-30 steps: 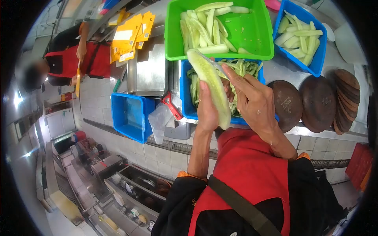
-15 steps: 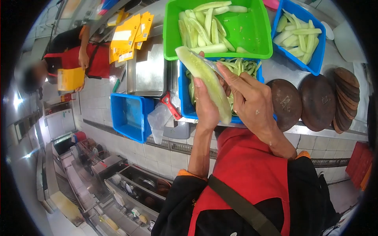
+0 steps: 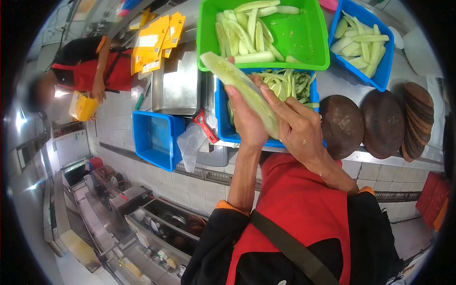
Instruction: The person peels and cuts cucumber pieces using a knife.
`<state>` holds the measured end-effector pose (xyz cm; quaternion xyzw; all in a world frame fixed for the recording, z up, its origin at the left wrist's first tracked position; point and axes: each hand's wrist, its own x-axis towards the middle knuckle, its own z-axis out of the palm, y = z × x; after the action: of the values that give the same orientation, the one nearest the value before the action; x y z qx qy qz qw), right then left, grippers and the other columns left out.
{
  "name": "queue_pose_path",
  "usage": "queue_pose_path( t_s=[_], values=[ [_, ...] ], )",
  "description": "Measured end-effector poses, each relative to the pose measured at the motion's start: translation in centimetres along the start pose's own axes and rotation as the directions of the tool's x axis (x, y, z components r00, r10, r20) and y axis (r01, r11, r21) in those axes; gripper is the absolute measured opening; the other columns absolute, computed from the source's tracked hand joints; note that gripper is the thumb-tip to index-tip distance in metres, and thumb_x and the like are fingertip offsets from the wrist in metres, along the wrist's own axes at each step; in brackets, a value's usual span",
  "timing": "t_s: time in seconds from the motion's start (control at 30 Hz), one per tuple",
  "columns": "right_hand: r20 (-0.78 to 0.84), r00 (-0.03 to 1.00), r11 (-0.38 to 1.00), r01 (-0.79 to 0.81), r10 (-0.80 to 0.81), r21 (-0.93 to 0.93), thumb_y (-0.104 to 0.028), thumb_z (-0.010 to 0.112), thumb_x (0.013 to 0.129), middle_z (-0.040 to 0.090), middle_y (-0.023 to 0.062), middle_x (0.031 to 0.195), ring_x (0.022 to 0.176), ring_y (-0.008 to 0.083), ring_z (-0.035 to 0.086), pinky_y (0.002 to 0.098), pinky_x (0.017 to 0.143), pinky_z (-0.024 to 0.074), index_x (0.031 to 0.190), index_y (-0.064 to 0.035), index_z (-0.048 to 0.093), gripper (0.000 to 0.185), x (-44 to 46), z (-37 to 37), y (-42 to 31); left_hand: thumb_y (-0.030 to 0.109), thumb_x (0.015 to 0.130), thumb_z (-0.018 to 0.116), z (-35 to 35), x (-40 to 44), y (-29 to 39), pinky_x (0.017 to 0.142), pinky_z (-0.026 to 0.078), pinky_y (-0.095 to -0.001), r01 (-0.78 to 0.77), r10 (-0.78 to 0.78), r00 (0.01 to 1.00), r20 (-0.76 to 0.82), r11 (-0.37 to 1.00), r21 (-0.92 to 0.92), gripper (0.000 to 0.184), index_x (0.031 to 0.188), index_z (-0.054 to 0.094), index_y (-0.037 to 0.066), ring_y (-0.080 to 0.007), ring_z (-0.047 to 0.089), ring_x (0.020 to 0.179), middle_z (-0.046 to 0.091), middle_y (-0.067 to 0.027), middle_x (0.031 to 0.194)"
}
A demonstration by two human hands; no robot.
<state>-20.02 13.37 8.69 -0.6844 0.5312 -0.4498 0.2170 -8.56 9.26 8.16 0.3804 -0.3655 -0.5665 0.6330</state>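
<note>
Red apron [image 3: 304,199]: hangs on the near side of the blue strip tub [image 3: 220,114].

Right hand [image 3: 304,133]: reaches over the tub, fingers curled against the cucumber piece [image 3: 237,78], seemingly to steady or work its edge; cannot tell of any tool within.

Left hand [image 3: 249,121]: grips the cucumber piece from below, thumb along the side, likely to leave the seeded face up and within reach of the other hand. Cucumber piece: slants above the tub's left part, far tip past the rim, perhaps to let scraps drop inside.

Green strips [image 3: 287,85]: lie heaped within the tub.

Red-handled tool [image 3: 204,126] and second blue tub [image 3: 159,137]: sit to the tub's left.

Dark oval plates [image 3: 341,126]: stand in a row at right, nearest just beside.

Steel tray [image 3: 178,90]: rests at left, partly under yellow packets [image 3: 152,42].

Green tub [image 3: 308,33]: sits immediately beyond, its cucumber spears [image 3: 256,35] mostly leftward.

Third blue tub [image 3: 346,73]: stands beyond right, likewise filled.

Co-worker [image 3: 95,61]: stands far left, yellow packet [image 3: 83,107] in hand.
</note>
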Motion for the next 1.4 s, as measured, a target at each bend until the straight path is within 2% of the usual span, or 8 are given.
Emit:
queue_pose_path(
  t_s=[0.4,0.5,0.8,0.97,1.1,1.17,1.27,1.4],
  values=[
    [0.043,0.999,0.917,-0.030,0.014,0.399,0.005,0.065,0.086,0.055,0.0133,0.067,0.055,0.0219,0.056,0.0351,0.054,0.0461,0.132,-0.0091,0.066,0.048,-3.3,0.7,1.9,0.056,0.106,0.033,-2.6,1.2,-0.1,0.076,0.043,-0.0306,0.021,-0.032,0.995,-0.093,0.993,-0.116,0.059,0.157,0.025,0.027,-0.0140,0.044,0.081,0.047,-0.0038,0.097],
    [-0.100,0.995,0.950,0.004,0.028,0.312,0.006,0.064,0.085,0.055,0.0134,0.069,0.055,0.0230,0.056,0.0347,0.053,0.0464,0.131,-0.0091,0.066,0.049,-2.9,0.8,1.7,0.055,0.106,0.033,-2.5,0.1,-0.5,0.079,0.046,-0.0315,0.028,-0.042,0.991,-0.129,0.994,-0.109,0.058,0.157,0.024,0.027,-0.0152,0.047,0.085,0.048,-0.0043,0.100],
    [0.053,0.996,0.997,-0.071,0.071,-0.002,0.004,0.066,0.081,0.049,0.0099,0.069,0.057,0.0263,0.057,0.0398,0.054,0.0501,0.133,-0.0130,0.065,0.055,-4.3,1.8,3.5,0.055,0.107,0.031,-2.7,-2.7,-3.2,0.092,0.045,-0.0350,0.135,-0.150,0.943,-0.295,0.988,-0.072,0.060,0.157,0.023,0.025,-0.0166,0.048,0.095,0.048,-0.0046,0.108],
    [0.156,0.986,0.998,-0.065,0.063,0.011,0.009,0.062,0.083,0.051,0.0116,0.070,0.057,0.0258,0.055,0.0380,0.055,0.0484,0.132,-0.0112,0.067,0.053,-5.2,1.9,2.8,0.053,0.108,0.029,-3.8,-4.4,-4.5,0.095,0.043,-0.0332,0.192,-0.146,0.934,-0.326,0.975,0.113,0.058,0.157,0.026,0.021,-0.0165,0.048,0.099,0.047,-0.0045,0.112],
    [0.152,0.985,0.997,-0.080,0.076,0.018,0.002,0.065,0.083,0.055,0.0116,0.073,0.060,0.0293,0.061,0.0400,0.055,0.0515,0.131,-0.0096,0.066,0.050,-5.0,2.0,2.9,0.051,0.109,0.028,-4.3,-5.7,-4.6,0.094,0.044,-0.0335,0.289,-0.271,0.918,-0.289,0.957,0.022,0.057,0.157,0.027,0.020,-0.0159,0.048,0.100,0.046,-0.0045,0.113],
    [0.157,0.985,0.994,-0.080,0.068,0.073,0.002,0.065,0.083,0.055,0.0119,0.073,0.060,0.0294,0.061,0.0402,0.055,0.0514,0.130,-0.0085,0.066,0.048,-5.1,2.1,3.0,0.050,0.109,0.028,-4.7,-6.0,-5.2,0.089,0.045,-0.0324,0.194,-0.140,0.944,-0.298,0.968,0.158,0.057,0.157,0.027,0.020,-0.0141,0.048,0.094,0.047,-0.0028,0.108],
    [0.151,0.983,0.990,-0.115,0.102,0.082,0.001,0.066,0.083,0.055,0.0118,0.073,0.060,0.0295,0.061,0.0403,0.054,0.0511,0.130,-0.0083,0.066,0.047,-5.0,2.4,3.5,0.049,0.109,0.029,-4.5,-6.8,-3.8,0.086,0.045,-0.0311,0.306,-0.305,0.921,-0.244,0.951,-0.034,0.056,0.157,0.028,0.019,-0.0128,0.049,0.092,0.048,-0.0008,0.106],
    [0.122,0.992,0.993,-0.051,0.038,0.106,0.002,0.066,0.083,0.054,0.0110,0.072,0.058,0.0290,0.060,0.0404,0.053,0.0499,0.131,-0.0103,0.066,0.049,-6.4,1.1,1.8,0.050,0.109,0.029,-3.9,-6.0,-3.1,0.081,0.044,-0.0298,0.240,-0.226,0.926,-0.303,0.971,0.008,0.056,0.157,0.028,0.021,-0.0117,0.048,0.088,0.049,0.0009,0.102]
  ],
)
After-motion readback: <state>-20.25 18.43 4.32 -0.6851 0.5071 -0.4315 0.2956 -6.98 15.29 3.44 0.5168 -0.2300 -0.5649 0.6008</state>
